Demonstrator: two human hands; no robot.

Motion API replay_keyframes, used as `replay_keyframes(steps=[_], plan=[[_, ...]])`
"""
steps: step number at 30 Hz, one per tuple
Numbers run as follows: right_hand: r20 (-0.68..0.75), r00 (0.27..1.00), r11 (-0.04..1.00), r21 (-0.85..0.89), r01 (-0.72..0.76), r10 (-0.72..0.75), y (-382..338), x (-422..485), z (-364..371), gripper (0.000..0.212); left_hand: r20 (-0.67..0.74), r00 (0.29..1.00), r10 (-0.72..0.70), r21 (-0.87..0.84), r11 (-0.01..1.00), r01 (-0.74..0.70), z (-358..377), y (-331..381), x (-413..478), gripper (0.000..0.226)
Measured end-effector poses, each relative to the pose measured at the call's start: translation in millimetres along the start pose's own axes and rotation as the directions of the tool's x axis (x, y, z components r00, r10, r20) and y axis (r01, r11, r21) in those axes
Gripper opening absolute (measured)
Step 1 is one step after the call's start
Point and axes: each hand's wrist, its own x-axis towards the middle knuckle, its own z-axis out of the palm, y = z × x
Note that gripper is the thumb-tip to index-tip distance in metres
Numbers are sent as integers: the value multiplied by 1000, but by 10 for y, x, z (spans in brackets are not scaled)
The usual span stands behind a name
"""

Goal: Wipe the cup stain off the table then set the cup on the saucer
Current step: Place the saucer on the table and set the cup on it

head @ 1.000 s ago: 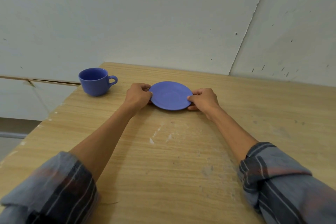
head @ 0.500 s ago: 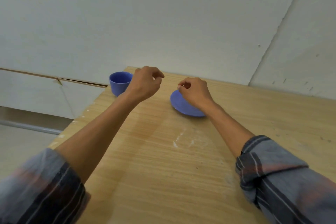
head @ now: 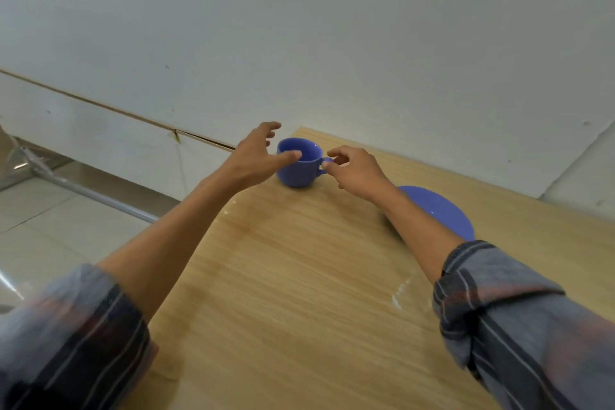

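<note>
The blue cup (head: 298, 170) stands upright near the far left corner of the wooden table (head: 299, 293). My left hand (head: 254, 158) hovers at the cup's left side with fingers spread, its thumb lying across the front of the rim. My right hand (head: 356, 170) reaches in from the right, thumb and forefinger pinched on the cup's handle. To the right of the cup lies the blue saucer (head: 442, 213), flat on the table and partly hidden by my right forearm. No cloth is in view.
Pale whitish smears (head: 399, 296) mark the wood near my right sleeve. The table's left edge drops to a tiled floor with a metal rail (head: 100, 193). A white wall runs right behind the cup.
Both hands have left the saucer and moved left to the cup. The left hand opened beside it and the right hand closed on its handle. My view swung left.
</note>
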Motion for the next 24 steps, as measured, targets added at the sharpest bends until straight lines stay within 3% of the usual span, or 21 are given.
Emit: replay_keyframes(steps=[5,15,24], plan=[[-14,999,999,-12,38,-38,60,85,115,17,125,991,-45,-50,997,52,135,-233,84,91],[-26,998,990,127,65,-62,176,51,32,13,98,995,35,-75,997,-28,201,-225,145,81],[-122,992,977,203,69,-45,439,-316,-513,15,144,975,170,-122,981,-153,497,356,20,74]])
